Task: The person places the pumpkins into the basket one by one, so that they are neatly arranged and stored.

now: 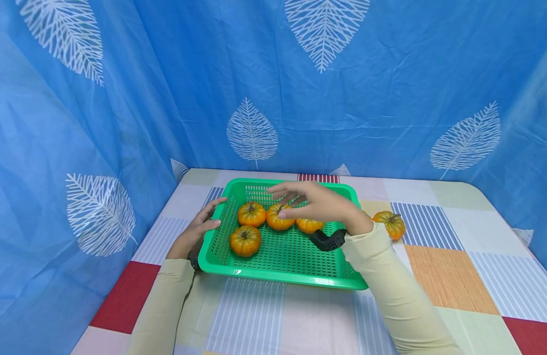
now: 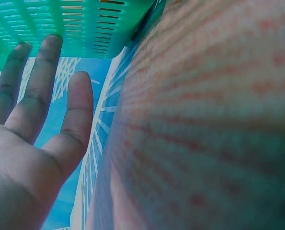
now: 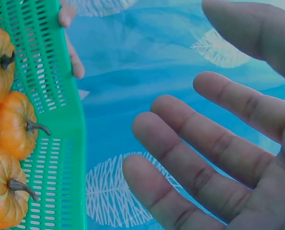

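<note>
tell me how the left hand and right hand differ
The left hand is at the green basket's left side; the right hand hangs above the basket. The left hand points mostly forward, while the right hand points left across the basket. Both come out of pale sleeves with dark wristbands.

I could reach down into the basket (image 1: 282,278) at its near middle; pumpkins (image 1: 245,241) block its left and far parts.
</note>
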Available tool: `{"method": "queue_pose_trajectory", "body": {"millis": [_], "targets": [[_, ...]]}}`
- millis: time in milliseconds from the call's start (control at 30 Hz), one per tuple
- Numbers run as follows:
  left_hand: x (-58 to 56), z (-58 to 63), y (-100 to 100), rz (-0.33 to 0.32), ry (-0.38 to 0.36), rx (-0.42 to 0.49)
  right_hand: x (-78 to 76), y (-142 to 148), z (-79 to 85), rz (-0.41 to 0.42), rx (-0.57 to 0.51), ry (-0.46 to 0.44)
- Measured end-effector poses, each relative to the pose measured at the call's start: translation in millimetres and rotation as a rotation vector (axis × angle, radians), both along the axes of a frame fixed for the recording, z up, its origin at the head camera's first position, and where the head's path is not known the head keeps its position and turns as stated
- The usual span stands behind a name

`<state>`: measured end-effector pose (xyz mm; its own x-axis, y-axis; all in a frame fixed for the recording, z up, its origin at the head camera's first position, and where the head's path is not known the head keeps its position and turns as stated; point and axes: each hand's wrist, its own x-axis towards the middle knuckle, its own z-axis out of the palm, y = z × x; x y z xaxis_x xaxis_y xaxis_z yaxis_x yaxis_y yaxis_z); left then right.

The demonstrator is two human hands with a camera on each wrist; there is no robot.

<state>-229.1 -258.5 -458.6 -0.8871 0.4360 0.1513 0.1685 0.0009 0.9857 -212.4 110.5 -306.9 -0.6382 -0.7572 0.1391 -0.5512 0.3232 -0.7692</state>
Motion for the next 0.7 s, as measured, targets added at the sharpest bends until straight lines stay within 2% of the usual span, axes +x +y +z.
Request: {"method": "queue_pose_trajectory", "body": {"millis": [133, 367, 700], "targets": [[0.0, 0.7, 0, 0.007, -0.003, -0.012, 0.3, 8, 0.9, 0.011, -0.062, -0.028], [-1.5, -0.8, -1, -0.026, -0.004, 0.037, -0.9, 24, 0.2, 0.010, -0.148, -0.074], [-3.0, -0.8, -2, -0.031, -0.018, 0.030, -0.9, 47, -3.8, -0.049, -0.213, -0.141]]}}
